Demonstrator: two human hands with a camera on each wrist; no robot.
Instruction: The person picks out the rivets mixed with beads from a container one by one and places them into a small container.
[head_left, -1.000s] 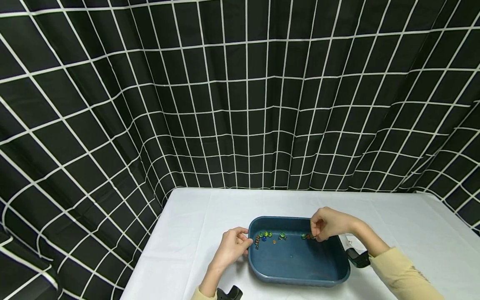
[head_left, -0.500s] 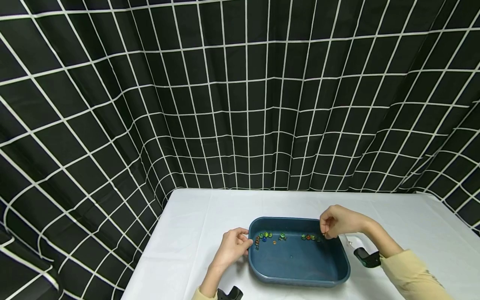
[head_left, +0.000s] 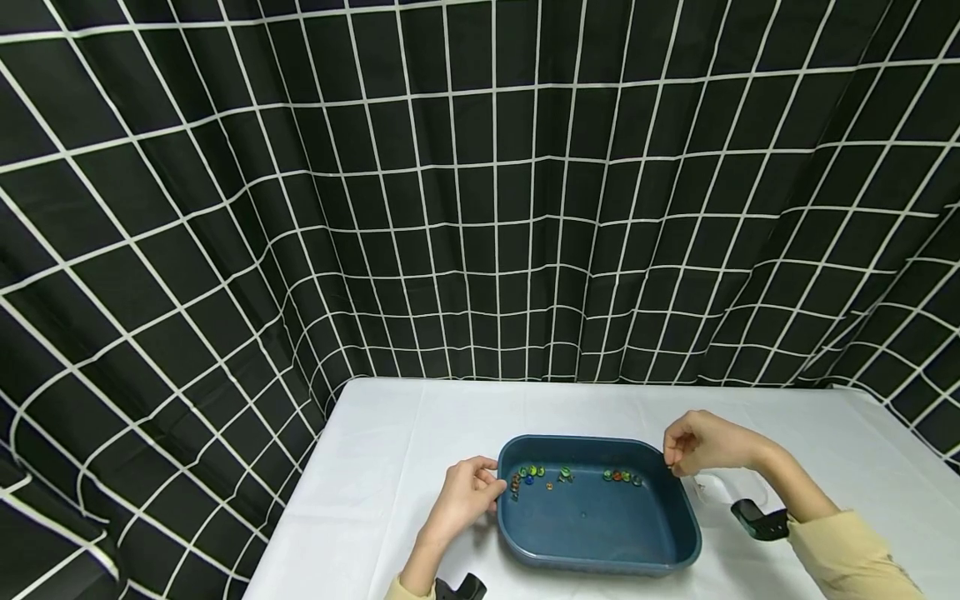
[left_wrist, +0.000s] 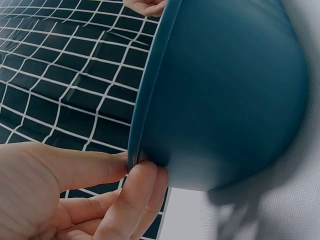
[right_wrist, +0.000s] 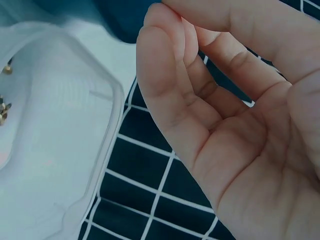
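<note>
Right hand (head_left: 701, 443) moved right, off beads (head_left: 621, 476), now over blue tray's (head_left: 600, 533) right rim, fingers curled, empty; left hand (head_left: 465, 493) pinches tray's left rim; tray mid-desk (head_left: 390, 467)

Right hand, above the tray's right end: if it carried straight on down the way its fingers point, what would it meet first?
Probably the clear plastic container lying on the white table just right of the blue tray; the right hand hangs curled above it. Depth is unclear, so the tray's right rim could come first.
</note>
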